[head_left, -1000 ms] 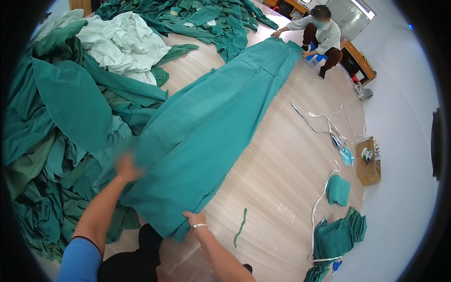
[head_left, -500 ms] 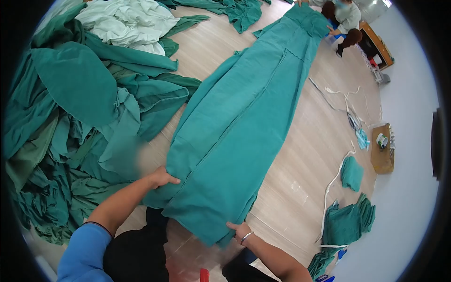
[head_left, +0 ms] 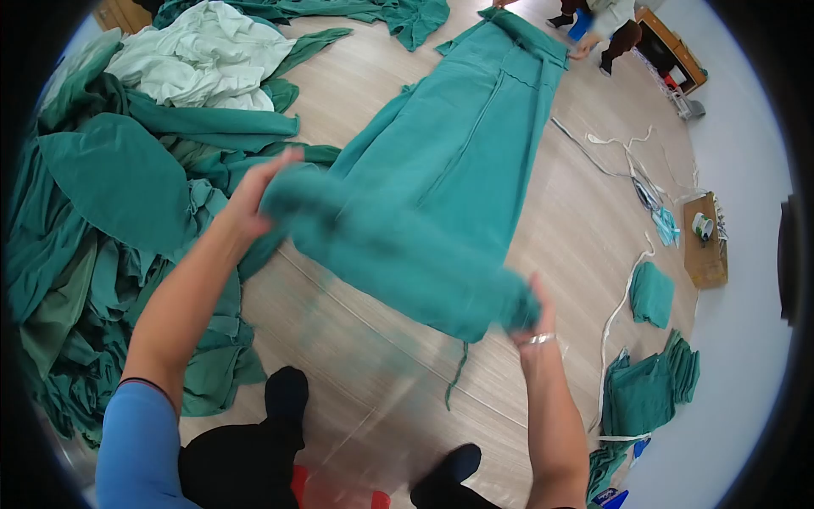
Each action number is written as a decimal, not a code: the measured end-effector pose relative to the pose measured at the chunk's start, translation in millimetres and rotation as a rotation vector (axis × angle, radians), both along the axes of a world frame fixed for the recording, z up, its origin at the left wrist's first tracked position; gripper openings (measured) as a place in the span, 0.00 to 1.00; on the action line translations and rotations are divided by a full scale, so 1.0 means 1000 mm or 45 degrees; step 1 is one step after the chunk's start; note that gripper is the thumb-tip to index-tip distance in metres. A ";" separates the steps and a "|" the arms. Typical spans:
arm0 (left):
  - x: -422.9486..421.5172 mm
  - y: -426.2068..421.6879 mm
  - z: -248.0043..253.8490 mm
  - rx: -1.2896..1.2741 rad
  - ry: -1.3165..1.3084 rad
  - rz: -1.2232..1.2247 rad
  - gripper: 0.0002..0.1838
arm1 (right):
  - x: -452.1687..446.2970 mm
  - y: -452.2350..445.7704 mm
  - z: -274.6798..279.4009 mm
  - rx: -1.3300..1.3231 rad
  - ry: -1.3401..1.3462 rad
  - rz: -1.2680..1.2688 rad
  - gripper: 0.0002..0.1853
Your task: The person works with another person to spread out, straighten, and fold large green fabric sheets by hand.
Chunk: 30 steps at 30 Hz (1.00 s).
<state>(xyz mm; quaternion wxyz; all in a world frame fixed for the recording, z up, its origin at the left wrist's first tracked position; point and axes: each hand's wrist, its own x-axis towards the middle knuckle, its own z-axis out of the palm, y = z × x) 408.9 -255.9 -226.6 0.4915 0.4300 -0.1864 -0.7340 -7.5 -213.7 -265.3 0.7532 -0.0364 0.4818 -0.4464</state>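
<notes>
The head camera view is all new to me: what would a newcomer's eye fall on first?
Probably the long green cloth running through the middle, its near part blurred between the person's left hand and right hand, with another person at its far end. Next might come the big heap of green fabric filling the left side, and the whitish fabric standing out at the upper left.
</notes>
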 end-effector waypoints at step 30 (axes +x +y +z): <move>-0.051 -0.054 -0.126 -0.267 -2.225 -0.050 0.23 | 0.041 -0.037 -0.121 -0.442 2.373 0.114 0.17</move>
